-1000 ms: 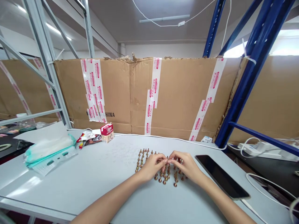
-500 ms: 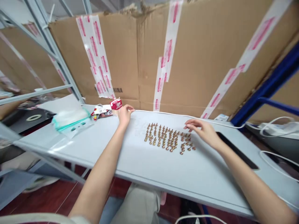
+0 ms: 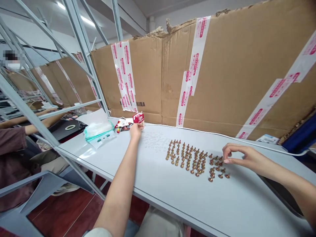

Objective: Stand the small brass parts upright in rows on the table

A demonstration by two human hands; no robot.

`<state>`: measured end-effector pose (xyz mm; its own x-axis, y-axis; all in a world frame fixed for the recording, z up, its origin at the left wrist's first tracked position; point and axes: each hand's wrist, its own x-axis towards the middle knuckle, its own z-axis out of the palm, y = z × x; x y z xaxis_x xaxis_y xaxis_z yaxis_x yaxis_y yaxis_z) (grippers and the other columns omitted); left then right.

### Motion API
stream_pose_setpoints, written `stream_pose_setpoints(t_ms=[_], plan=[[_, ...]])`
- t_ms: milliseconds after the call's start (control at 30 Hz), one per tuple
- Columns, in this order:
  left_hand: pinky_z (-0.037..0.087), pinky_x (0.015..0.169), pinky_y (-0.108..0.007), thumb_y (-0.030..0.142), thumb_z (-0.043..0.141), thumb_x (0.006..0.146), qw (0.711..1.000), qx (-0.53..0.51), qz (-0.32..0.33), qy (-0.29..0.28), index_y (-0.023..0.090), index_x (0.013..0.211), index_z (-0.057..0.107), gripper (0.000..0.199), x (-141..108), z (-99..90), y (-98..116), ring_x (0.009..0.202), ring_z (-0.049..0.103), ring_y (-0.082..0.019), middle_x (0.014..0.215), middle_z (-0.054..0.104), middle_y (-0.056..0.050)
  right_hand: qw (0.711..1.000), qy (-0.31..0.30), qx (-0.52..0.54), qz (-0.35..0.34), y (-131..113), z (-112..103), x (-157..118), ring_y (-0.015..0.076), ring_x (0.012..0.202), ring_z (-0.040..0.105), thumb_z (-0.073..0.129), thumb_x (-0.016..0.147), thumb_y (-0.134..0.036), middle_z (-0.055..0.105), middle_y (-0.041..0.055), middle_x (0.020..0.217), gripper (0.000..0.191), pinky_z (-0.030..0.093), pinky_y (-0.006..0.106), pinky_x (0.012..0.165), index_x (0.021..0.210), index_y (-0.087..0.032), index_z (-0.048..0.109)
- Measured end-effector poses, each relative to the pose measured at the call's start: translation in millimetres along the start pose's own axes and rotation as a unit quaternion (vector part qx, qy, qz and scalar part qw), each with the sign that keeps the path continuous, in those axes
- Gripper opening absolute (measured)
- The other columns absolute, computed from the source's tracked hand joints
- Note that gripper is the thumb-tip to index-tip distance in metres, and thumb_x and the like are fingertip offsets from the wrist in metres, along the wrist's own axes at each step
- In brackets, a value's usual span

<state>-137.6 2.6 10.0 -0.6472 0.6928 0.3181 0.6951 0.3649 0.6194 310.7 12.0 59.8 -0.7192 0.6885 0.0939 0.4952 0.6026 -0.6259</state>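
Several brass-coloured screws (image 3: 188, 158) stand on their heads in rows on the pale table (image 3: 172, 200). At the right end of these rows is my right hand (image 3: 238, 156), its thumb and curled fingers drawn close together in a pinch; whatever is between the tips is hidden. My left arm reaches far across the table. My left hand (image 3: 136, 132) is closed, fingertips together, just in front of a small red and white carton (image 3: 138, 118). Tiny clear pieces (image 3: 154, 141) lie scattered between that hand and the screws.
Crumpled wrappers (image 3: 123, 125) and a clear plastic bag with a teal edge (image 3: 100, 131) lie at left. A cardboard wall (image 3: 217, 75) closes off the back. A dark flat object (image 3: 278, 191) lies under my right forearm. Another person's arm (image 3: 41, 123) rests beyond the metal frame (image 3: 96, 79).
The view has swung left, so things sit further right in it. My left hand has come down by the carton and clear pieces. My right hand's fingers have closed beside the screws.
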Motion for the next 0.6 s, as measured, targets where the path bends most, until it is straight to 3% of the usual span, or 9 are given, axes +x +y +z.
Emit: stream_pose_setpoints(t_ms=[233,600], plan=[[0.041,0.072,-0.029,0.026,0.067,0.066,0.997,0.05,-0.066,0.004,0.023,0.083,0.068,0.017,6,12.0,-16,0.085,0.06,-0.021,0.088,0.067,-0.005,0.987,-0.145,0.036,0.059,-3,-2,-8,0.0169,0.07,0.053,0.061,0.07,-0.044,0.062,0.0036,0.07,0.028,0.038,0.029,0.069,0.066,-0.017,0.055],[0.042,0.074,-0.03,0.028,0.063,0.069,0.988,0.134,-0.074,0.008,0.022,0.084,0.068,0.016,4,14.8,-13,0.093,0.057,-0.023,0.092,0.066,-0.008,0.983,-0.167,-0.016,0.078,-13,1,-9,0.0163,0.068,0.051,0.058,0.071,-0.045,0.063,0.004,0.07,0.029,0.035,0.028,0.066,0.068,-0.016,0.06]])
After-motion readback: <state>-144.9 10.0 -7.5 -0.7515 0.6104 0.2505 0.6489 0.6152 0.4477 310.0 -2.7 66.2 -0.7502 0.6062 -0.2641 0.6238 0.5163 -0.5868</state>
